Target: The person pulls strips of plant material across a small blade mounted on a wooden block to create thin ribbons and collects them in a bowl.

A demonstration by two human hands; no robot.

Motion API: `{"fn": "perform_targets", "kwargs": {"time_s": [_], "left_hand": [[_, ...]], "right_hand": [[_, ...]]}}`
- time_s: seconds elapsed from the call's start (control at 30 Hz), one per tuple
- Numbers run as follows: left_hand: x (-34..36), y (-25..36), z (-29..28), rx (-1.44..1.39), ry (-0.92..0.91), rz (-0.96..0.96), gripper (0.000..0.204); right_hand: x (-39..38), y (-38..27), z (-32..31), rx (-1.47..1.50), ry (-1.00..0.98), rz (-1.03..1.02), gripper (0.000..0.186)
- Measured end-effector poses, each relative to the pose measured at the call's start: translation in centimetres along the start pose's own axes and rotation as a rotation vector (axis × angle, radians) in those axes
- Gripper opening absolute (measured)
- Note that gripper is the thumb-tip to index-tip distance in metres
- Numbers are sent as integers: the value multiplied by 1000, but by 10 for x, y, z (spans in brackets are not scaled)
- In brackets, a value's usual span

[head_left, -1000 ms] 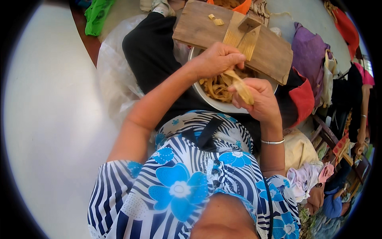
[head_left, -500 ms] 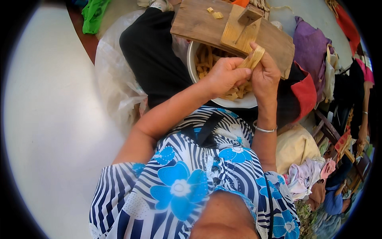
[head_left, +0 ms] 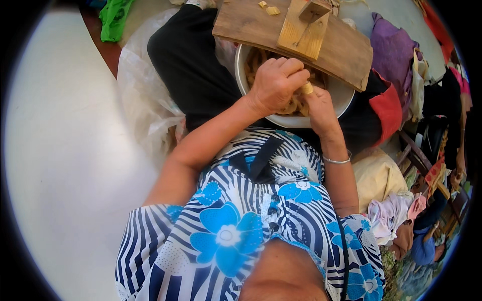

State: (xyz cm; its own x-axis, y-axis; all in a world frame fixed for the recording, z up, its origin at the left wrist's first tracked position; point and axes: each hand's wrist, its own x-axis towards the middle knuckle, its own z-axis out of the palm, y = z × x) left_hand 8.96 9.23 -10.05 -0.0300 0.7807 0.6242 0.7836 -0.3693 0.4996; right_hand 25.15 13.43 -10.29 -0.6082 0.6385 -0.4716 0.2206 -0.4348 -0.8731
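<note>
My left hand (head_left: 278,84) is closed with its knuckles up, over the basin. Right beside it, my right hand (head_left: 322,109) is closed too, lower and touching it. Between them a short piece of a flat tan strip (head_left: 307,88) shows, wrapped or folded at the right hand's fingers. The rest of that strip is hidden by the hands. Below them a white basin (head_left: 346,103) holds several loose tan strips (head_left: 295,107). A wooden board (head_left: 246,22) lies across its far side, bearing a lighter wooden block (head_left: 300,37) with an upright piece.
Two small tan scraps (head_left: 272,10) lie on the board. To the left are clear plastic sheeting (head_left: 145,85) and a green bag (head_left: 114,20). A purple cloth (head_left: 394,55) and a cream sack (head_left: 379,175) are at the right. Other people sit farther right.
Both hands have come down toward me. My left hand has moved from pinching the looped strip to a fist with knuckles up. Less of the strip shows now.
</note>
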Motion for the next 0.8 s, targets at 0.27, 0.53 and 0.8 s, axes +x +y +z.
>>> {"fn": "perform_targets", "kwargs": {"time_s": [0.27,0.53,0.8], "left_hand": [[9,6,-12,101,-295,-65,34],[16,8,-12,-50,-563,-274,49],[26,13,-18,-604,-459,-568,38]], "right_hand": [[-3,-5,22,-261,213,-292,29],[-6,-6,20,-121,303,-339,16],[-1,-18,21,-395,450,-651,10]]}}
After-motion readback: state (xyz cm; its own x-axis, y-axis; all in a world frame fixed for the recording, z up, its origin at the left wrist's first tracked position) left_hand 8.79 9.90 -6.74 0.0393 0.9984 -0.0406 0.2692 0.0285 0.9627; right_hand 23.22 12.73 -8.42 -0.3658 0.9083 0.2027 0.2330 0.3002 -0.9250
